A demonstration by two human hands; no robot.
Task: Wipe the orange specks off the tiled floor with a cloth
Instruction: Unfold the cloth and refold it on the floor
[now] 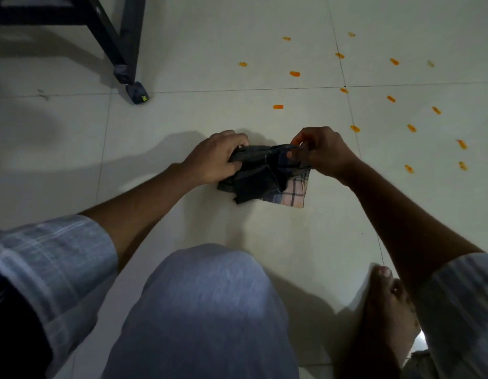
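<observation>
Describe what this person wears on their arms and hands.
Both hands, left hand and right hand, are bare: no gloves, rings or watch visible. Each forearm is uncovered, with a pale blue-grey checked shirt sleeve rolled back near the elbow on both sides.

Both hands, left (pixel 219 157) and right (pixel 323 151), reach forward on outstretched forearms, fingers curled closed.

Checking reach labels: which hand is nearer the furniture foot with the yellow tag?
Left. The left hand grips the cloth below and right of the foot; the right hand holds the cloth's other end, farther right.
</observation>
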